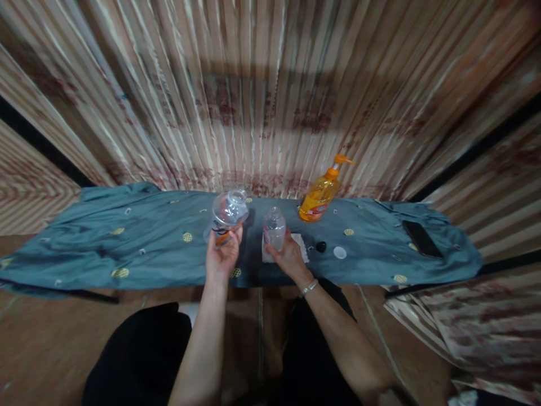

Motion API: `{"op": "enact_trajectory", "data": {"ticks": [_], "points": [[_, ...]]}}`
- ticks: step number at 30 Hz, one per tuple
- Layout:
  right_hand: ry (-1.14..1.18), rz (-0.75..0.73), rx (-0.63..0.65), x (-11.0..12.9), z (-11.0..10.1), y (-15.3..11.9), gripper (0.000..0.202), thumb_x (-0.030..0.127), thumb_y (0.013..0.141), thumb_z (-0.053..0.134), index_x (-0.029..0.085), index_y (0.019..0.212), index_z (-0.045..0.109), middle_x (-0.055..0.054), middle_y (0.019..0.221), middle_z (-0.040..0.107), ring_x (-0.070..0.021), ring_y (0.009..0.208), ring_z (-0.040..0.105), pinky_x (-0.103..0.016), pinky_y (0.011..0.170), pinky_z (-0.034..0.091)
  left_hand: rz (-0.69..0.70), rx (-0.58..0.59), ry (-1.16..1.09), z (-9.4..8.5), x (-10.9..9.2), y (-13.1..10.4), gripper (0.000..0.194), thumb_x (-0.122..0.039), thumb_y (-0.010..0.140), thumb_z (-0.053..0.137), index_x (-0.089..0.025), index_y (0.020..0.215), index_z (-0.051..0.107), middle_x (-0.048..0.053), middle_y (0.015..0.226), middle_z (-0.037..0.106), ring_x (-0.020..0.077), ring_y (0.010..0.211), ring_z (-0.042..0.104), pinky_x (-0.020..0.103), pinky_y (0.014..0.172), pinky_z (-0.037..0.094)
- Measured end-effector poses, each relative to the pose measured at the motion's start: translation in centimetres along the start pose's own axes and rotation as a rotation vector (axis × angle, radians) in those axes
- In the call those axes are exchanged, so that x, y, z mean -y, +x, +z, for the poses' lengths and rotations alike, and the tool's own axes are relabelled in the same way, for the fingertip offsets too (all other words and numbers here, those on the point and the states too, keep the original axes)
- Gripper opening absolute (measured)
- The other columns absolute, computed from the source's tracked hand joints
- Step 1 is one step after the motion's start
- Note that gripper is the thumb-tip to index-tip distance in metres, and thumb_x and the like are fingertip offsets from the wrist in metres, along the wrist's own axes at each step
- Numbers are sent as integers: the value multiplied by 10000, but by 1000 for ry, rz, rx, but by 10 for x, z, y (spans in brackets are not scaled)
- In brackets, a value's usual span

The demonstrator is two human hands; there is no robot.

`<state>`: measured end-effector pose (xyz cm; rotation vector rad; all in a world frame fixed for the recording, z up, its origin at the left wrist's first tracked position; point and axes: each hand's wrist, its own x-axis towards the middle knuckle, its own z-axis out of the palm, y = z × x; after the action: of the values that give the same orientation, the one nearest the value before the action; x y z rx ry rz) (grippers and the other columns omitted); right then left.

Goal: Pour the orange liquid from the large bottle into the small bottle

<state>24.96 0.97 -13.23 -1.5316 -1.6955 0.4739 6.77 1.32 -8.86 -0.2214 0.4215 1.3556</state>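
Note:
My left hand [224,251] is wrapped round the lower part of a clear plastic cup [228,213] with a domed top and an orange-and-black print. The cup tilts away from me. In my right hand [289,255] is a small clear plastic bottle [275,223], gripped low on its side and roughly upright, with a bit of pinkish marking. The bottle is over a white napkin [302,248] on the cloth. To the right of that hand lie a small black cap [321,246] and a round white lid [340,252].
A teal patterned cloth [156,242] covers the narrow table. An orange pump bottle [318,202] stands at the back, right of centre. A black phone [422,239] lies at the right end. Pleated curtains [262,101] hang close behind, with dark poles at both sides.

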Motion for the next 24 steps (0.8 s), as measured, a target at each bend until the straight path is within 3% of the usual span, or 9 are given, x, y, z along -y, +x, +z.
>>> {"op": "enact_trajectory", "data": {"ticks": [12,24], "points": [[28,2,7,1,-2,0,560,365,770,639,134,1243,448,-156,1121,654,-300,1044,635,-423,865,514,75,72,-54,-12,-3,11,372,-372,870,541,-153,1170,531,105,1149,589,205,952,616,392,770,551],[17,28,6,0,0,0,622,360,765,659,102,1280,426,-175,1143,641,-307,1078,621,-439,903,507,120,56,192,-20,-4,4,397,-409,866,533,-155,1171,531,111,1173,580,218,986,606,419,807,537]]}}
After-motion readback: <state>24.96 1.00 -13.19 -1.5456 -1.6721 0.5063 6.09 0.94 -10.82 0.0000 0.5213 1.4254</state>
